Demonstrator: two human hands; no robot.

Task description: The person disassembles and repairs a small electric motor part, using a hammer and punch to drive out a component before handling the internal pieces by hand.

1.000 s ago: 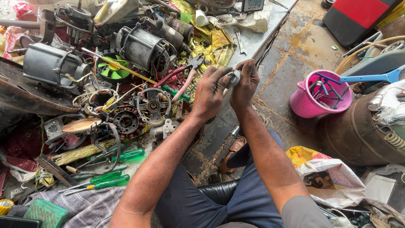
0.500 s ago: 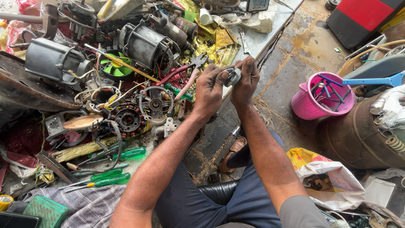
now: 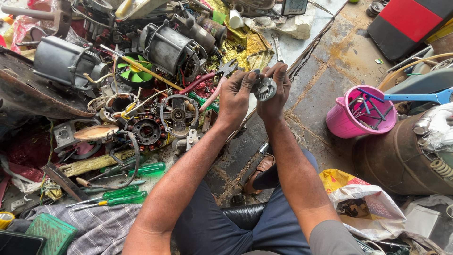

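Left hand: the left hand [image 3: 236, 97] is raised over the edge of the cluttered floor, fingers curled, pinching the near side of a small metal part [image 3: 265, 88].
Right hand: the right hand [image 3: 276, 92] closes round the same part from the other side, fingertips pressed to its top.
Part: round, grey and ribbed, held between both hands, above the gap where the scrap pile meets the bare concrete; its far face is hidden by the fingers.
Pliers: red-handled pliers [image 3: 207, 78] lie just left of the left hand, jaws pointing towards the part.
Motor plate: a round end plate [image 3: 178, 114] lies below the pliers, beside a wound stator [image 3: 147, 131].
Motors: two grey motors [image 3: 167, 46] sit further back in the pile, with a green fan [image 3: 133, 71] between them.
Screwdrivers: green-handled screwdrivers [image 3: 120, 196] lie near the left elbow, on the floor beside a striped cloth [image 3: 94, 226].
Bucket: a pink bucket [image 3: 361, 120] with tools in it stands well right of the hands.
Bag: a yellow and white bag [image 3: 363, 198] lies by the right forearm.
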